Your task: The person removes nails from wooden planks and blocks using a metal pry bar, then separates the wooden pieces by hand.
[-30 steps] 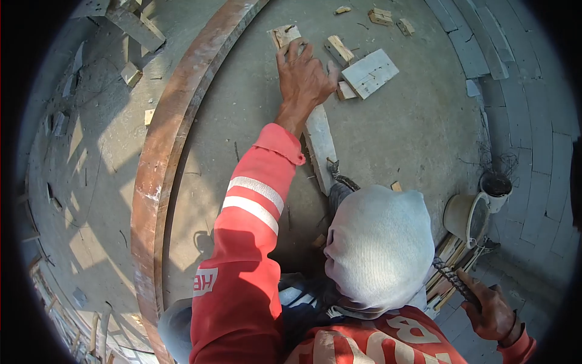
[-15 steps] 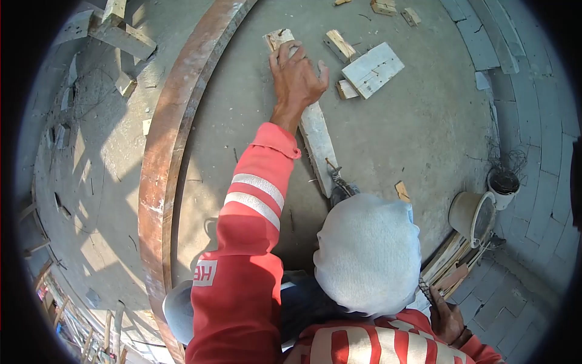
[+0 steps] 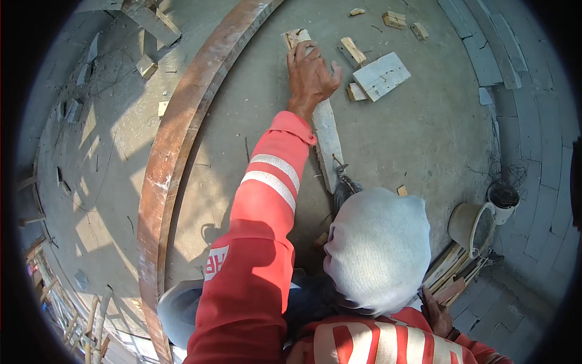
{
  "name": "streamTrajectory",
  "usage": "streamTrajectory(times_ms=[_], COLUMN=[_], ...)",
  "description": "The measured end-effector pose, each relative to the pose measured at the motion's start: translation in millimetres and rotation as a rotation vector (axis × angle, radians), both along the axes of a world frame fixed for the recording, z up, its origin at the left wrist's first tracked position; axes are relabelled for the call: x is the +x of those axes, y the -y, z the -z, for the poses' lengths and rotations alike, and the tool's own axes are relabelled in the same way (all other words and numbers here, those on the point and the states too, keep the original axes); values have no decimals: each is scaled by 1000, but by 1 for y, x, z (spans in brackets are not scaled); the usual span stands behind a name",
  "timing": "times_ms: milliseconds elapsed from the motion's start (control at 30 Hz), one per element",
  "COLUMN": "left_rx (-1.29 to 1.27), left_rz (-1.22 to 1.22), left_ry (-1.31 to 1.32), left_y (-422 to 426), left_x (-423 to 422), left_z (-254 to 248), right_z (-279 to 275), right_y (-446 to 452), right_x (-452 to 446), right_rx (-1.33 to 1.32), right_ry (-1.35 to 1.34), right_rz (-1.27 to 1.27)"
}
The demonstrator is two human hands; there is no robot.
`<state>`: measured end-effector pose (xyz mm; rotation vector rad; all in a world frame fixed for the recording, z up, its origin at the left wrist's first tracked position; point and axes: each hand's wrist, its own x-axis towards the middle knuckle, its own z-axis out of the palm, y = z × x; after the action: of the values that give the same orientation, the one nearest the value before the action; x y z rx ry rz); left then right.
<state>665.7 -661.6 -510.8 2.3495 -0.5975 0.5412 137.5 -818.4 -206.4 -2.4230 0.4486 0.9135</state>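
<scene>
My left hand (image 3: 312,76) reaches far forward, its fingers curled over the upper part of a whitish wooden board (image 3: 327,133) lying on the concrete floor. A nail stands up at each end of this board. Against the nearer nail (image 3: 336,159) rests the tip of a ribbed metal bar (image 3: 347,176), next to a dark shoe (image 3: 345,195). My knee hides where the bar runs. Low on the right, my right hand (image 3: 436,310) is closed around a ribbed metal bar, mostly covered now; whether both bar parts are one piece stays hidden.
A long curved wooden form (image 3: 176,145) arcs along my left. Wood blocks and a nailed white plank (image 3: 382,76) lie ahead. To the right are a bucket (image 3: 470,227), a smaller white pail (image 3: 503,200), wood strips (image 3: 445,267) and a block wall (image 3: 533,182).
The view has shifted, so the board and my left hand appear farther right. My right hand has come slightly left and closer to my knee, hiding more of the bar.
</scene>
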Motion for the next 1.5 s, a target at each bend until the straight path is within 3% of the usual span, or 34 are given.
streamTrajectory(times_ms=[200, 333, 367, 600, 633, 667, 833, 1000, 1067, 1100, 1133, 1233, 1367, 1500], left_rx=[-13, -20, -30, 6, -20, -24, 1, 41, 57, 69, 80, 69, 49, 95], left_rz=[8, 5, -12, -53, -39, -43, 20, 47, 57, 54, 52, 43, -34, 56], left_ry=[-35, -64, -63, -109, -102, -108, -109, -115, -124, -120, -119, -111, -135, -238], left_y=[4, -2, -4, -16, -15, -13, 2, 12, 14, 16, 16, 16, -2, -24], left_x=[8, 11, 11, 15, 14, 14, 18, 17, 17, 16, 15, 15, 17, 24], left_z=[0, 5, 6, 23, 23, 23, 18, 8, 3, 2, 1, 4, 35, 42], right_z=[42, 60, 64, 56, 62, 67, 81, 92, 98, 113, 116, 122, 129, 140], right_y=[12, 22, 24, 35, 46, 56, 70, 61, 55, 72, 70, 57, 50, 54], right_x=[-36, -53, -55, -24, -33, -41, -49, -68, -80, -101, -109, -119, -120, -112], right_rx=[0, -112, -117, -104, -39, -43, -72, -79, -166, 3, 0, -18, -16, 13], right_ry=[126, 34, 152, 150, -20, -26, 108, 92, -61, -66, -66, 120, 166, 221], right_rz=[-57, -58, -96, -160, 19, 15, -152, -74, 68, 191, 187, 103, 115, 115])
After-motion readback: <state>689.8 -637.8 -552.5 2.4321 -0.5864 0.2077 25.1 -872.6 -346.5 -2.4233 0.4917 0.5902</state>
